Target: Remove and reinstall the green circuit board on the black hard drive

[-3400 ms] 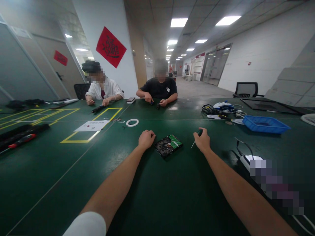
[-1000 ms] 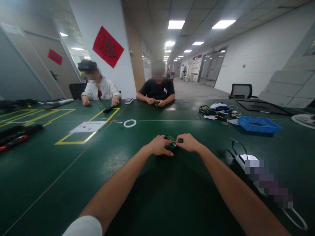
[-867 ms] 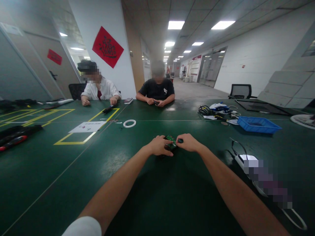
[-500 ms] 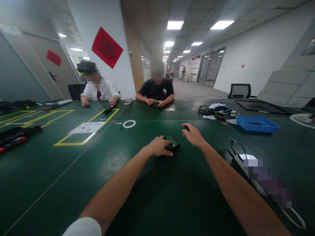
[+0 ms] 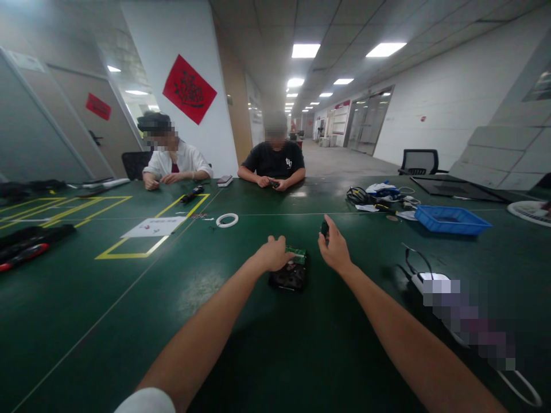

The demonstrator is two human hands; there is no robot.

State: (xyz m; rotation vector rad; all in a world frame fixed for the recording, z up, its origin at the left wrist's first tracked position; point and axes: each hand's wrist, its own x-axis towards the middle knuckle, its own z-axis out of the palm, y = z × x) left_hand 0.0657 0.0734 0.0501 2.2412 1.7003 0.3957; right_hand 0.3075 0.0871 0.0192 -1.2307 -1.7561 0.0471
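Note:
A flat black device (image 5: 288, 279) lies on the green table in front of me, with a green circuit board (image 5: 299, 252) exposed at its far end. My left hand (image 5: 272, 254) grips the board end, its thumb across the board and its other fingers curled at the far left side. To the right of the device, my right hand (image 5: 336, 248) is raised and closed around a small screwdriver. Only the dark handle end of the screwdriver (image 5: 324, 228) shows; the rest is hidden by the hand.
A white tape ring (image 5: 227, 221) and a paper sheet (image 5: 152, 226) lie to the left. A blue tray (image 5: 451, 221), tangled cables (image 5: 359, 195) and a white power strip (image 5: 417, 281) are to the right. Two people (image 5: 176, 163) sit across the table.
The device has turned and now shows more of its black part towards me. My left hand has shifted slightly left. My right hand has tipped more upright, its screwdriver shaft no longer visible.

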